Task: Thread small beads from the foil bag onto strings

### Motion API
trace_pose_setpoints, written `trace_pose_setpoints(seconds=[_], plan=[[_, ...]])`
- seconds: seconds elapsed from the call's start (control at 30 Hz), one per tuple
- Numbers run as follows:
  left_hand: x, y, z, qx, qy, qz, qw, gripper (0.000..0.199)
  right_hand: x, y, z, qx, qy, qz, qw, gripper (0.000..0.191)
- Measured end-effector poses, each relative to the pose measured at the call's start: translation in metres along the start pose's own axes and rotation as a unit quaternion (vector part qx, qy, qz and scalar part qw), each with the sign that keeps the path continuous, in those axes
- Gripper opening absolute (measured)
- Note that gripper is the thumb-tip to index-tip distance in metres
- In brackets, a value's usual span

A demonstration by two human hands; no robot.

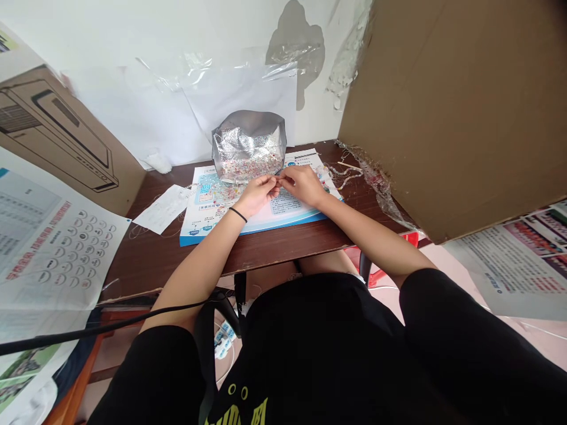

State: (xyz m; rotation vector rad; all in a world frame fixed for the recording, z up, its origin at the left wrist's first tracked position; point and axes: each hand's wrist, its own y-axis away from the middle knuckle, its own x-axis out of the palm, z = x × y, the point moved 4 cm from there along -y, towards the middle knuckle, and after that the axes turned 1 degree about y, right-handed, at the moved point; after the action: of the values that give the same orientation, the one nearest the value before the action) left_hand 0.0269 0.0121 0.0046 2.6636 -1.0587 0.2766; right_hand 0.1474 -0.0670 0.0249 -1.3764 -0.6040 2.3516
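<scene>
My left hand point(258, 196), with a black band at the wrist, is closed in a pinch over the printed sheets point(261, 220). Its fingertips meet those of my right hand point(303, 184), which pinches too. Whatever lies between the fingers is too small to make out. Just behind both hands a silvery bag point(250, 141) stands open, with many small pinkish beads point(248, 168) inside. More small beads are scattered on the sheets beside my left hand.
The dark brown table point(274, 248) carries a white paper point(163, 208) on the left and tangled strings with beads point(348, 173) on the right. Large cardboard point(452, 106) rises at the right, and a printed box point(66, 130) stands at the left. A black cable point(110, 323) crosses the lower left.
</scene>
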Motion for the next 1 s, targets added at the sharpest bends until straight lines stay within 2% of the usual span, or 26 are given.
trace_pose_setpoints(seconds=[0.33,0.5,0.67,0.73,0.83,1.0], plan=[[0.001,0.000,0.000,0.009,-0.025,0.008,1.000,0.023,0.001,-0.001,0.000,-0.001,-0.009,0.010,1.000,0.020],[0.002,0.004,-0.001,0.030,-0.102,-0.031,0.994,0.030,0.001,0.000,0.002,-0.013,-0.002,0.008,1.000,0.020],[-0.003,0.005,-0.008,0.076,-0.163,-0.080,0.980,0.028,0.003,-0.002,-0.004,-0.002,0.010,0.001,1.000,0.017],[-0.010,0.004,-0.012,0.090,-0.152,-0.120,0.977,0.025,0.003,-0.003,-0.012,0.014,0.018,-0.007,1.000,0.018],[-0.025,0.000,-0.016,0.089,-0.082,-0.181,0.976,0.018,0.001,-0.005,-0.026,0.044,0.037,-0.019,0.998,0.018],[-0.042,-0.003,-0.024,0.077,0.055,-0.231,0.968,0.015,0.000,-0.007,-0.044,0.094,0.072,-0.016,0.993,0.018]])
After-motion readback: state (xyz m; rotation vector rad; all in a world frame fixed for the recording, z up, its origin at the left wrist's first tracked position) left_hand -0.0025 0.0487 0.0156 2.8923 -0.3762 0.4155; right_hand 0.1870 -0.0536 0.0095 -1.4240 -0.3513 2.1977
